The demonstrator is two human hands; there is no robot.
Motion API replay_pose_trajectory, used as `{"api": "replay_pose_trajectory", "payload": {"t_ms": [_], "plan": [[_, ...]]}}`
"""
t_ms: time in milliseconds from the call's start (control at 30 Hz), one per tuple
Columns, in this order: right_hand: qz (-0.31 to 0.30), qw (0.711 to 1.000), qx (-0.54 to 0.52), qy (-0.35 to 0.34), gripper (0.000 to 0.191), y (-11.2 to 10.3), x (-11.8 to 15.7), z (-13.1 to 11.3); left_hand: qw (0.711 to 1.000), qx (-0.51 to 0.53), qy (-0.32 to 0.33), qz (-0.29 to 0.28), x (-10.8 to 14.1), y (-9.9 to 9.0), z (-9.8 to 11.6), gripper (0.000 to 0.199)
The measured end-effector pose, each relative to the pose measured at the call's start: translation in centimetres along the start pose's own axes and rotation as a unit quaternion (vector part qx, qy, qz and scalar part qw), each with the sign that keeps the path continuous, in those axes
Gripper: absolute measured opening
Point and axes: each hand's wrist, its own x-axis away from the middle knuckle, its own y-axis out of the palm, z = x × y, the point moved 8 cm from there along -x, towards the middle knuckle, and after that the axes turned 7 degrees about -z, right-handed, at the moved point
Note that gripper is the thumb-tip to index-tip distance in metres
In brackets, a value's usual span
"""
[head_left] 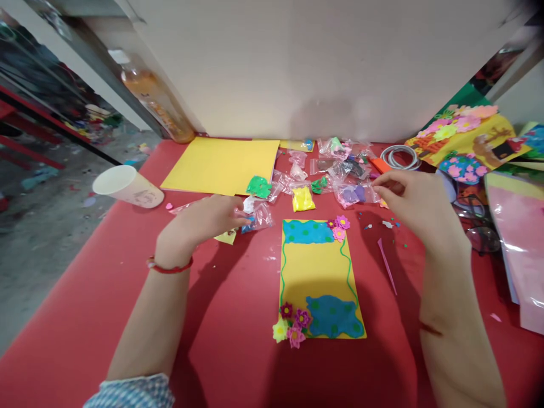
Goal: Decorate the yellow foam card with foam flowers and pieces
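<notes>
head view: left hand [198, 224] loosely curved, fingertips at a small bag of blue material [259, 219]; cannot tell if gripped. right hand [406, 198], thumb and forefinger narrowed, near a bag of purple material [351, 195]; hold unclear. decorated yellow card [317, 266] flat on red table [229, 317], pink tool [387, 267] to its right.

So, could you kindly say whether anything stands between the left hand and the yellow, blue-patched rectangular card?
Yes: a clear plastic bag with blue contents lies by the left hand, on the side toward the card. Nothing else visible blocks that path.
</notes>
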Motion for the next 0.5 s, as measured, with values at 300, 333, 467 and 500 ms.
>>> {"api": "replay_pose_trajectory", "payload": {"t_ms": [300, 333, 467, 500], "plan": [[-0.154, 0.987, 0.008, 0.053, 0.019, 7.5, -1.8, 3.1, 0.986, -0.077, -0.006, -0.148, -2.1, 3.2, 0.9, 0.02], [-0.155, 0.986, -0.001, 0.055, 0.015, 7.6, -1.9, 3.2, 0.986, -0.082, -0.002, -0.148, -2.0, 3.3, 1.0, 0.021], [-0.11, 0.988, -0.101, 0.04, 0.01, 5.7, -2.0, 3.0, 0.988, -0.109, -0.011, -0.109, -1.5, 2.3, 0.9, 0.015], [-0.08, 0.985, -0.149, 0.039, 0.01, 4.5, -1.9, 3.0, 0.99, -0.111, -0.01, -0.089, -1.2, 1.8, 0.9, 0.014]]}}
